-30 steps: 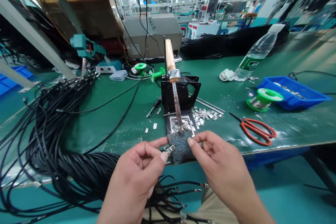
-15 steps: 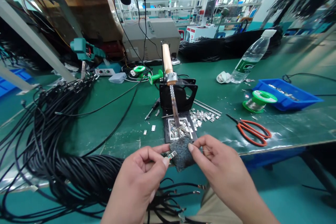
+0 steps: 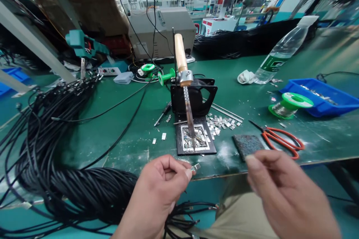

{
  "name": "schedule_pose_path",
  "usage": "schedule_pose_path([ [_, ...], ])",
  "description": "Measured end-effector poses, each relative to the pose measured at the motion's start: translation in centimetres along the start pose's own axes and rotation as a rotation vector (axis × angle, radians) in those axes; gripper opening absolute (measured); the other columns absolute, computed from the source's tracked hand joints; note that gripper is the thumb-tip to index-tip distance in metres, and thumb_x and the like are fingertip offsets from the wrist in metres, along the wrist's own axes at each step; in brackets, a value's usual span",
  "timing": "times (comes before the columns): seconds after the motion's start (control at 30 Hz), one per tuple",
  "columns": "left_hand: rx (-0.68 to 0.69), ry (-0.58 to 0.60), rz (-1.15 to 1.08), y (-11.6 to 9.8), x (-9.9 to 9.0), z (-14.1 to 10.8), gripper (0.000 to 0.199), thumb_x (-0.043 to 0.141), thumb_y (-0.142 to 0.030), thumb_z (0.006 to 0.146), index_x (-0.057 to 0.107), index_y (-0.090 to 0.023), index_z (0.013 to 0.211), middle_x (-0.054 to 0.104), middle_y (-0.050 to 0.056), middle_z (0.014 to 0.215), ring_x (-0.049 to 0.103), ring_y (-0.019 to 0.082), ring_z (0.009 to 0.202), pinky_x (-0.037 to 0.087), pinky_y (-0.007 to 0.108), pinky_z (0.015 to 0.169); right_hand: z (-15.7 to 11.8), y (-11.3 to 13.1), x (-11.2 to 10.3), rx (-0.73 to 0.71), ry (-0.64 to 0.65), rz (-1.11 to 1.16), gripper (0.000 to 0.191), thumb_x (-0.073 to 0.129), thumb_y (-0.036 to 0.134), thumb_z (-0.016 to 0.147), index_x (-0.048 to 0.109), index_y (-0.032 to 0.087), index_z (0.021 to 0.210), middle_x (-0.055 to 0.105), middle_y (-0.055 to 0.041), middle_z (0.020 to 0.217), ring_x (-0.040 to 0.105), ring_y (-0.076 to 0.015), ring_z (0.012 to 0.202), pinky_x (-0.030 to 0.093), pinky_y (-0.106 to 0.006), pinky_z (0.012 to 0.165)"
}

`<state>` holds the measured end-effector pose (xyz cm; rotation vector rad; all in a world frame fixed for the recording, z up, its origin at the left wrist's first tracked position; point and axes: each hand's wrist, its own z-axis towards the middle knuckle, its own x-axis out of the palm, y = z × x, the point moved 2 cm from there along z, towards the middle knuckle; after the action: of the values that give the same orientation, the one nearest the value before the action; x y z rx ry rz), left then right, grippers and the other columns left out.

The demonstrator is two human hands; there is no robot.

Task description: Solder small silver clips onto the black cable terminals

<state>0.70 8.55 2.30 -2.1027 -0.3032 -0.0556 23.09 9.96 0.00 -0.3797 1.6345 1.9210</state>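
Between the thumb and fingers of my left hand (image 3: pixel 161 190) is a small metal connector (image 3: pixel 195 167), just in front of the bench edge. My right hand (image 3: pixel 288 190), a little blurred, has its thumb and index finger pressed together at the near corner of a dark rough pad (image 3: pixel 248 145) that lies on the bench. A soldering iron (image 3: pixel 181 58) with a wooden handle is fixed in a stand, tip down over a square tray (image 3: pixel 182 139) of small metal pieces.
Red-handled scissors (image 3: pixel 283 138), a solder spool (image 3: pixel 291 105), a blue bin (image 3: pixel 333 95) and a tilted bottle (image 3: pixel 283 54) are on the right. Black cables (image 3: pixel 70 183) fill the left and hang below the bench edge. Metal pieces (image 3: pixel 221 122) lie beside the tray.
The dark pad has moved from between my hands to the bench on the right. My right hand has gone right with it. My left hand has shifted slightly right, still with the connector.
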Motion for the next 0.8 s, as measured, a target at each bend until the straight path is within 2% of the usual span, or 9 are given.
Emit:
schedule_pose_path([
  [0.03, 0.011, -0.004, 0.011, 0.0, 0.0, 0.0, 0.035, 0.087, -0.036, 0.066, 0.06, -0.014, 0.063, 0.07, 0.005, 0.09, 0.033, 0.001, 0.046, 0.019, 0.023, 0.043, -0.7, 0.6, 1.0, -0.049, 0.102, 0.078, 0.026, 0.058, 0.047, 0.102, 0.057, 0.024, 0.09, 0.057, 0.0042, 0.062, 0.056, -0.0123, 0.049, 0.047, -0.021, 0.046],
  [0.1, 0.025, -0.006, 0.028, 0.0, 0.1, 0.2, 0.033, 0.085, -0.036, 0.068, 0.061, -0.015, 0.063, 0.07, 0.005, 0.089, 0.034, 0.002, 0.047, 0.022, 0.023, 0.044, -1.6, 1.4, 2.6, -0.153, 0.184, 0.174, 0.019, 0.053, 0.036, 0.106, 0.053, 0.024, 0.09, 0.055, 0.003, 0.07, 0.057, -0.0116, 0.056, 0.051, -0.02, 0.053],
  [0.2, 0.044, 0.0, 0.051, 0.0, 0.2, 0.4, 0.031, 0.084, -0.035, 0.069, 0.062, -0.015, 0.063, 0.07, 0.004, 0.087, 0.036, 0.004, 0.049, 0.025, 0.023, 0.045, -2.0, 1.8, 4.1, -0.291, 0.223, 0.244, 0.015, 0.048, 0.024, 0.107, 0.052, 0.025, 0.092, 0.055, 0.0012, 0.079, 0.059, -0.0118, 0.066, 0.054, -0.021, 0.063],
  [0.3, 0.051, 0.01, 0.042, 0.1, 0.3, 0.5, 0.031, 0.085, -0.034, 0.068, 0.061, -0.014, 0.062, 0.069, 0.005, 0.085, 0.048, 0.007, 0.058, 0.032, 0.022, 0.051, -1.8, 1.9, 4.6, -0.35, 0.253, 0.272, 0.015, 0.046, 0.019, 0.106, 0.052, 0.024, 0.094, 0.055, 0.0008, 0.082, 0.059, -0.0108, 0.068, 0.053, -0.019, 0.062],
  [0.37, 0.047, 0.01, 0.028, 0.0, 0.3, 0.5, 0.031, 0.086, -0.033, 0.067, 0.062, -0.014, 0.061, 0.069, 0.006, 0.085, 0.055, 0.01, 0.066, 0.038, 0.021, 0.058, -1.7, 2.2, 4.7, -0.369, 0.245, 0.276, 0.014, 0.048, 0.018, 0.106, 0.052, 0.024, 0.093, 0.056, 0.0005, 0.083, 0.06, -0.0104, 0.07, 0.053, -0.018, 0.062],
  [0.47, 0.032, 0.015, 0.017, 0.0, 0.3, 0.4, 0.03, 0.086, -0.032, 0.068, 0.062, -0.014, 0.063, 0.069, 0.005, 0.086, 0.056, 0.011, 0.07, 0.041, 0.022, 0.064, -1.5, 2.8, 4.8, -0.401, 0.202, 0.264, 0.014, 0.051, 0.016, 0.104, 0.054, 0.023, 0.092, 0.058, -0.0002, 0.085, 0.063, -0.0104, 0.073, 0.055, -0.019, 0.066],
  [0.67, 0.04, 0.025, 0.005, 0.1, 0.5, 0.9, 0.03, 0.084, -0.032, 0.07, 0.061, -0.015, 0.063, 0.066, 0.002, 0.081, 0.044, 0.007, 0.056, 0.033, 0.022, 0.052, -1.3, 3.1, 5.0, -0.459, 0.099, 0.215, 0.01, 0.061, 0.014, 0.098, 0.061, 0.023, 0.095, 0.067, -0.0043, 0.099, 0.071, -0.0134, 0.091, 0.059, -0.022, 0.08],
  [0.8, 0.03, 0.05, -0.01, 0.1, 0.7, 1.2, 0.029, 0.082, -0.032, 0.072, 0.06, -0.016, 0.062, 0.062, -0.001, 0.071, 0.037, 0.005, 0.05, 0.025, 0.022, 0.045, -1.3, 2.9, 5.2, -0.467, 0.116, 0.236, 0.013, 0.063, 0.011, 0.097, 0.063, 0.024, 0.1, 0.071, -0.0033, 0.104, 0.073, -0.012, 0.096, 0.059, -0.02, 0.087],
])
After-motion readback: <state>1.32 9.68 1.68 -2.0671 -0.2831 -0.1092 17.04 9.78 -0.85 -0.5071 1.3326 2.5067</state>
